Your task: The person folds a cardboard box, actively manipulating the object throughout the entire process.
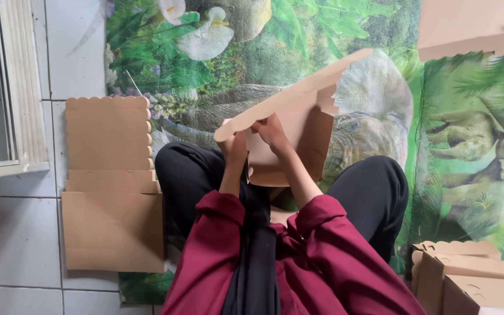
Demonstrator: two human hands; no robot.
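Above the person's lap, a half-folded brown cardboard box is held up over the green printed mat. Left hand pinches its scalloped flap, and right hand grips the same edge beside it. Folding seems only partly done. 1 pile of flat blanks waits on the left, while finished boxes stand at right.

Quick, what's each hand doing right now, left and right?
Left hand: closed on the scalloped edge of the half-folded cardboard box.
Right hand: gripping the same box, fingers curled on its panel.
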